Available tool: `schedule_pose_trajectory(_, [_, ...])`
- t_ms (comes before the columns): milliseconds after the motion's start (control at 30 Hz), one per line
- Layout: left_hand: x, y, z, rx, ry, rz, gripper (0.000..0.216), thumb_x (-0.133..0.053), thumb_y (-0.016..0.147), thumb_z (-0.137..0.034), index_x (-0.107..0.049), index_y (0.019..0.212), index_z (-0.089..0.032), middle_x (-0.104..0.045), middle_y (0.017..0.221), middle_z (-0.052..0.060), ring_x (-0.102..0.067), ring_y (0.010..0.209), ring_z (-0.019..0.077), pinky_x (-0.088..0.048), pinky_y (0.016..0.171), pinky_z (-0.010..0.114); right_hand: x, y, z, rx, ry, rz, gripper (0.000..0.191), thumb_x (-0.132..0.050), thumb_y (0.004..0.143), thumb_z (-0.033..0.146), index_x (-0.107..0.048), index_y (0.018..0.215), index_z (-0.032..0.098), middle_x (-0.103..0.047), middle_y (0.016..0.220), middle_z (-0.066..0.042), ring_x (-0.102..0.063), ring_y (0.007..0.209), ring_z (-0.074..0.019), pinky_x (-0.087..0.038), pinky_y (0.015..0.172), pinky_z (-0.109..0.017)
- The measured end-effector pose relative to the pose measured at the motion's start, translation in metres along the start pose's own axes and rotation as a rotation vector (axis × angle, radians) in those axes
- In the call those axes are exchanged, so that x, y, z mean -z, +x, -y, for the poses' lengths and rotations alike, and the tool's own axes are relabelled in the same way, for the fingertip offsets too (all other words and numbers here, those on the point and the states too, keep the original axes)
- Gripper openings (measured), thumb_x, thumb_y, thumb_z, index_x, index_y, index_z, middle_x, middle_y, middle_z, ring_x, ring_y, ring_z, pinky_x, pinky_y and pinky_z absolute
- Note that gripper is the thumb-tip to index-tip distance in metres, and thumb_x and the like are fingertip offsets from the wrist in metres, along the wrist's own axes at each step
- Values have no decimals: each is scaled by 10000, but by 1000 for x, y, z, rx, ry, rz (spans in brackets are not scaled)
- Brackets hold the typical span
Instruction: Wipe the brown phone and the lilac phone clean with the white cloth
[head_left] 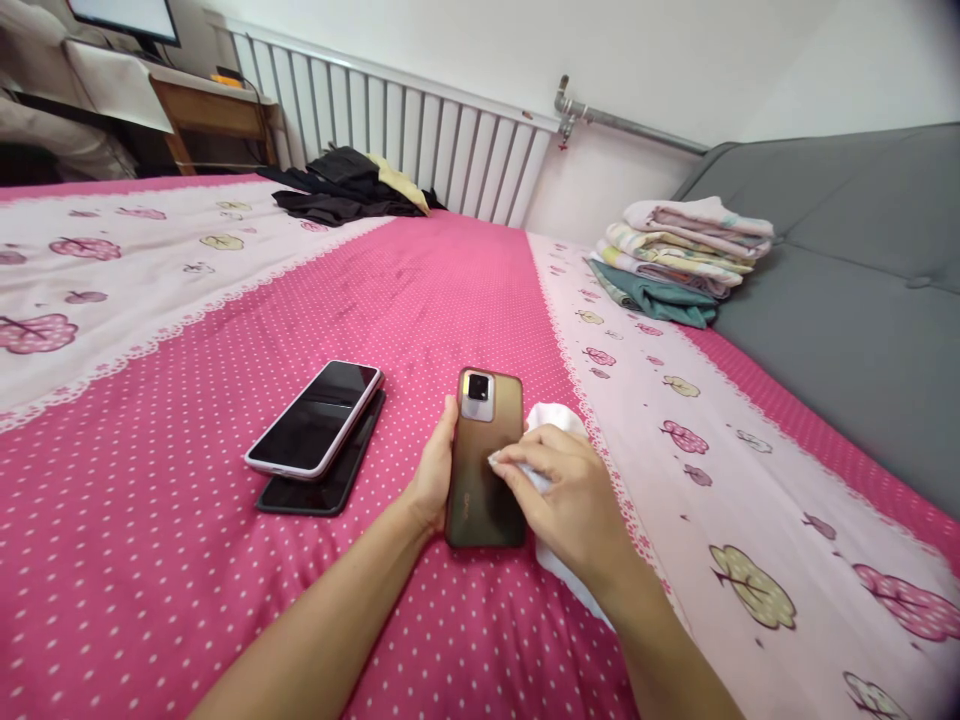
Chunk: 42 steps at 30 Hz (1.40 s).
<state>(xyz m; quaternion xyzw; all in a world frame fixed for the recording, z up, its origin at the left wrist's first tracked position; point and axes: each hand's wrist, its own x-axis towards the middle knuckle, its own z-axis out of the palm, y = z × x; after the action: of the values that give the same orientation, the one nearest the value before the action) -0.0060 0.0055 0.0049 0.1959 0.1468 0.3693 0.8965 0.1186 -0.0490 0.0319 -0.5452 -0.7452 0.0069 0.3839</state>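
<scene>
Wiping of the phone (486,450) looks to be under way, judging by the cloth (556,417) held against its back. The left hand (435,470) grasps the phone by its left side, thumb laid along the edge, camera end pointing away from the person. The right hand (574,490) pinches a bunched bit of cloth, fingertips at the middle of the phone's back; the rest of the cloth hangs beneath that hand on the bed (420,320). The phone is over the bed's dotted pink band, well short of the far edge by the radiator (420,135); whether it rests on the bed is hard to tell.

How much of the back is done cannot be judged, and the front is hidden. To the left, a pale-rimmed phone (315,415) lies screen up, partly over a black phone (326,497); both are out of the hands, and nothing shows whether either has been wiped.

Small upright lettering sits low on the phone's back, probably a brand, too faint to read surely. No writing can be made out on the other two, nor on the monitor (127,15) beyond the bed's far left corner.
</scene>
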Motion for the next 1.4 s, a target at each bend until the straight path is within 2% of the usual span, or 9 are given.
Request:
schedule_pose_trajectory(167, [7, 2, -11, -62, -42, -127, 789, -145, 912, -625, -684, 869, -49, -688, 741, 146, -639, 657, 223, -494, 714, 337, 7, -3, 9, 23, 83, 214, 118, -647, 798, 153, -717, 779, 246, -638, 746, 23, -559, 717, -135, -426, 735, -310])
schedule_pose_trajectory(400, [7, 0, -13, -40, -48, -85, 811, -154, 888, -666, -685, 887, -53, -694, 758, 160, -648, 673, 246, -501, 706, 361, 14, -5, 12, 71, 101, 315, 111, -641, 815, 173, -718, 777, 243, -625, 735, 28, -552, 681, -118, -420, 704, -295])
schedule_pose_trajectory(533, [3, 1, -10, -55, -43, -97, 785, -138, 919, -614, -683, 897, -49, -694, 758, 145, -639, 651, 212, -494, 714, 327, 8, -3, 8, 81, 36, 193, 107, -639, 815, 180, -718, 782, 243, -627, 737, 21, -549, 698, -130, -425, 719, -308])
schedule_pose_trajectory(767, [1, 2, 5, 76, 5, -8, 761, -173, 920, -609, -643, 1095, -36, -704, 906, 181, -662, 828, 269, -468, 840, 378, -3, 4, -14, -34, -45, -126, 104, -612, 830, 232, -711, 798, 232, -640, 757, -9, -582, 720, -154, -448, 721, -328])
schedule_pose_trajectory(967, [1, 2, 7, 80, 1, 35, 811, -137, 904, -644, -632, 1124, -40, -703, 923, 187, -661, 882, 281, -469, 851, 378, -6, 4, -12, -97, 21, -184, 86, -615, 811, 208, -697, 785, 214, -648, 774, -22, -592, 746, -170, -463, 721, -333])
schedule_pose_trajectory(1100, [-5, 1, 6, 46, -42, 42, 792, -114, 924, -608, -618, 1148, -40, -699, 953, 177, -655, 915, 274, -459, 879, 371, -7, 1, 4, 0, 89, -63, 90, -623, 810, 171, -694, 797, 225, -641, 771, -3, -582, 755, -153, -447, 762, -328])
schedule_pose_trajectory(1300, [-5, -1, 3, 23, -36, 57, 793, -164, 920, -620, -608, 1161, -9, -699, 964, 183, -648, 941, 277, -444, 907, 361, 2, -7, 25, 160, 102, 260, 111, -627, 824, 172, -704, 784, 242, -628, 746, 22, -566, 724, -125, -423, 756, -307])
schedule_pose_trajectory(1400, [-3, -1, 2, 44, -32, 60, 807, -172, 914, -632, -594, 1180, 3, -699, 962, 189, -642, 957, 281, -435, 919, 361, 3, -8, 28, 178, 82, 307, 110, -629, 829, 189, -707, 770, 241, -620, 735, 23, -552, 718, -126, -417, 751, -308])
